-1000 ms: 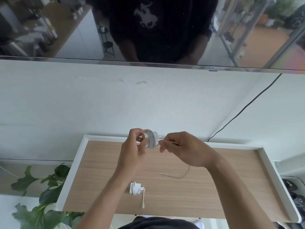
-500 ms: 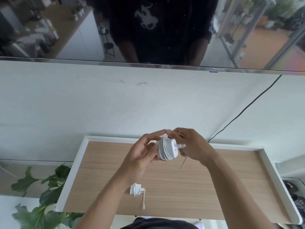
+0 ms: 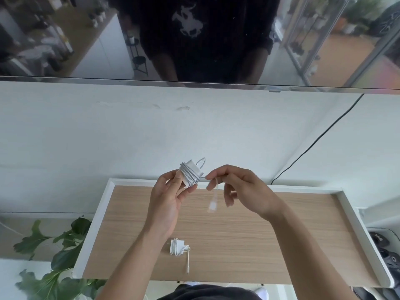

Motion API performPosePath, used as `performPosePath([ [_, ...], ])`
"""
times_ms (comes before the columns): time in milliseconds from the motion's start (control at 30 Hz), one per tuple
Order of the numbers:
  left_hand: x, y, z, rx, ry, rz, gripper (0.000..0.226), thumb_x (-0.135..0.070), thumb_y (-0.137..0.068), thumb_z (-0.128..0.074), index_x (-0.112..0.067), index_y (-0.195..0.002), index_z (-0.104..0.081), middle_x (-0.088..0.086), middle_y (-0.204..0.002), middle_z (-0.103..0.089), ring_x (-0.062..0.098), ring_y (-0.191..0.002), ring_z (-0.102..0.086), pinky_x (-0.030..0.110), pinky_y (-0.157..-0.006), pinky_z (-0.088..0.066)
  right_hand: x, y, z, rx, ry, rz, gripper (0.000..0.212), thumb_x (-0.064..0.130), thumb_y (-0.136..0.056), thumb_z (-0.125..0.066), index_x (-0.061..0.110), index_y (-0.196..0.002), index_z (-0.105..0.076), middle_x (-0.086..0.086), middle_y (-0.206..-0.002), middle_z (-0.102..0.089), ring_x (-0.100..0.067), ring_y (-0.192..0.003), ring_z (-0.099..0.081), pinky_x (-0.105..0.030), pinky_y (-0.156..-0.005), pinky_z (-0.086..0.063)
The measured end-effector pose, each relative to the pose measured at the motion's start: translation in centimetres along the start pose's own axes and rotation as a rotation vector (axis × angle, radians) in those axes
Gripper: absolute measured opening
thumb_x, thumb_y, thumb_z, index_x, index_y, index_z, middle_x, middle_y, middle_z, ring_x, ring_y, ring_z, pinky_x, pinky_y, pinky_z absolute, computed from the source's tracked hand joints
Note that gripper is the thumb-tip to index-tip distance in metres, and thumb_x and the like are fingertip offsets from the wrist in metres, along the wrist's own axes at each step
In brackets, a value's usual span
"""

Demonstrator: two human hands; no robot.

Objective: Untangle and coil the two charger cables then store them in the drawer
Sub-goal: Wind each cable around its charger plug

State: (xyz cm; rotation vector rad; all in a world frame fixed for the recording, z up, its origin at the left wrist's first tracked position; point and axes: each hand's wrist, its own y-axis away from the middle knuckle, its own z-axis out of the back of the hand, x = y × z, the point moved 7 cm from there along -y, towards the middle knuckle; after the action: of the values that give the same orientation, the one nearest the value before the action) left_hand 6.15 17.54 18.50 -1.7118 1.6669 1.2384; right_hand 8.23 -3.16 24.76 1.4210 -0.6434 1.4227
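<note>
my two bare hands are raised over an open drawer (image 3: 112,187) with a white rim and a pale wood floor, seen from above.

my left hand (image 3: 166,200) is closed around a white charger (image 3: 190,174), thumb and fingers gripping its lower end. the cable is wound tightly round the block in many turns, and a small loop of it sticks up past the top.

my right hand (image 3: 242,187) sits just beside the charger, to its right. its thumb and forefinger pinch the free tail (image 3: 214,195) of that cable near the block; the other fingers are loosely curled and hold nothing. the tail hangs down from the pinch, ending in a plug that is blurred.

the second charger (image 3: 177,247) lies in the drawer, near the front edge, below my left wrist. its cable is already wrapped round it, with a short end trailing toward me on the wood.

behind the drawer is a white wall, with a thin black cord (image 3: 313,141) running down it at right. above is a dark glossy screen (image 3: 65,40). green leaves (image 3: 62,256) show at lower left, outside the drawer.
</note>
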Motion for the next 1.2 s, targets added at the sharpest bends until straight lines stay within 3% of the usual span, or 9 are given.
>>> performPosePath([
  [67, 0.0, 0.1, 0.0, -0.005, -0.022, 0.003, 0.022, -0.019, -0.112, -0.061, 0.001, -0.121, -0.065, 0.021, -0.117, -0.080, 0.030, -0.112, -0.078, 0.045, -0.100, -0.063, 0.3, 0.2, -0.3, 0.040, -0.063, 0.012, 0.044, 0.002, -0.112, -0.037, 0.016, -0.128, -0.075, -0.003, -0.122, -0.083, -0.030, -0.074, -0.058, -0.041, -0.083, -0.055],
  [200, -0.1, 0.3, 0.0, -0.004, -0.019, 0.013, 0.021, -0.021, -0.112, -0.062, -0.002, -0.120, -0.065, 0.021, -0.119, -0.081, 0.031, -0.114, -0.079, 0.034, -0.091, -0.065, 0.2, 0.0, -0.5, 0.061, 0.008, 0.092, 0.025, 0.012, -0.114, -0.057, 0.015, -0.132, -0.074, -0.004, -0.126, -0.082, -0.029, -0.074, -0.063, -0.040, -0.078, -0.055],
  [367, 0.2, 0.3, 0.1, 0.017, -0.065, -0.012, 0.035, -0.022, -0.111, -0.063, 0.008, -0.128, -0.060, 0.025, -0.127, -0.078, 0.034, -0.120, -0.078, 0.036, -0.093, -0.065, -0.2, -0.5, -0.4, 0.004, -0.050, 0.056, 0.019, 0.026, -0.104, -0.076, 0.008, -0.111, -0.078, -0.005, -0.100, -0.085, -0.025, -0.059, -0.044, -0.035, -0.056, -0.039],
  [467, 0.2, 0.6, -0.1, 0.025, -0.173, -0.068, 0.032, -0.022, -0.111, -0.064, 0.005, -0.127, -0.061, 0.023, -0.120, -0.080, 0.029, -0.114, -0.079, 0.042, -0.094, -0.066, 0.2, -0.5, -0.7, -0.004, 0.023, 0.102, 0.021, 0.037, -0.097, -0.082, 0.016, -0.096, -0.082, -0.005, -0.072, -0.063, -0.025, -0.060, -0.032, -0.035, -0.057, -0.027],
  [567, 0.4, 0.7, -0.5, 0.060, -0.368, -0.102, 0.026, -0.025, -0.109, -0.067, -0.004, -0.123, -0.064, 0.014, -0.114, -0.081, 0.023, -0.108, -0.080, 0.043, -0.093, -0.067, 0.6, -0.5, -1.0, -0.006, 0.137, 0.136, 0.020, 0.043, -0.097, -0.081, 0.023, -0.093, -0.082, -0.020, -0.073, -0.044, -0.038, -0.070, -0.031, -0.038, -0.063, -0.029],
  [733, 1.5, 1.4, -1.2, 0.307, -0.630, -0.075, 0.031, -0.044, -0.105, -0.072, -0.022, -0.126, -0.066, 0.001, -0.122, -0.079, 0.025, -0.110, -0.077, 0.050, -0.097, -0.064, 1.1, -0.8, -0.5, -0.005, 0.060, 0.097, 0.022, 0.034, -0.102, -0.079, 0.019, -0.086, -0.073, 0.002, -0.067, -0.047, -0.018, -0.062, -0.033, -0.025, -0.055, -0.031],
  [867, 1.7, 2.0, -1.7, 0.433, -0.512, 0.015, 0.029, -0.028, -0.109, -0.067, -0.010, -0.131, -0.064, 0.009, -0.126, -0.077, 0.026, -0.109, -0.073, 0.043, -0.097, -0.062, 0.3, -1.1, 1.1, -0.056, -0.067, -0.015, 0.029, 0.034, -0.100, -0.081, 0.006, -0.104, -0.072, 0.004, -0.077, -0.068, -0.014, -0.055, -0.034, -0.026, -0.053, -0.031],
  [1033, 1.2, 2.6, -2.8, 0.559, -0.356, 0.066, 0.036, -0.020, -0.113, -0.060, -0.016, -0.147, -0.048, 0.018, -0.124, -0.074, 0.033, -0.108, -0.069, 0.052, -0.103, -0.058, -1.2, -1.0, 1.5, -0.048, -0.138, -0.122, 0.027, 0.034, -0.103, -0.077, 0.011, -0.102, -0.064, 0.018, -0.058, -0.054, -0.016, -0.059, -0.024, -0.029, -0.056, -0.022],
  [1200, 1.5, 3.0, -3.4, 0.578, -0.270, 0.095, 0.036, -0.013, -0.114, -0.055, -0.027, -0.148, -0.053, 0.029, -0.122, -0.069, 0.034, -0.109, -0.070, 0.047, -0.100, -0.057, -2.4, -1.2, 0.8, -0.047, -0.266, -0.145, 0.031, 0.037, -0.097, -0.083, 0.013, -0.103, -0.065, -0.001, -0.089, -0.066, -0.027, -0.072, -0.017, -0.027, -0.051, -0.023],
])
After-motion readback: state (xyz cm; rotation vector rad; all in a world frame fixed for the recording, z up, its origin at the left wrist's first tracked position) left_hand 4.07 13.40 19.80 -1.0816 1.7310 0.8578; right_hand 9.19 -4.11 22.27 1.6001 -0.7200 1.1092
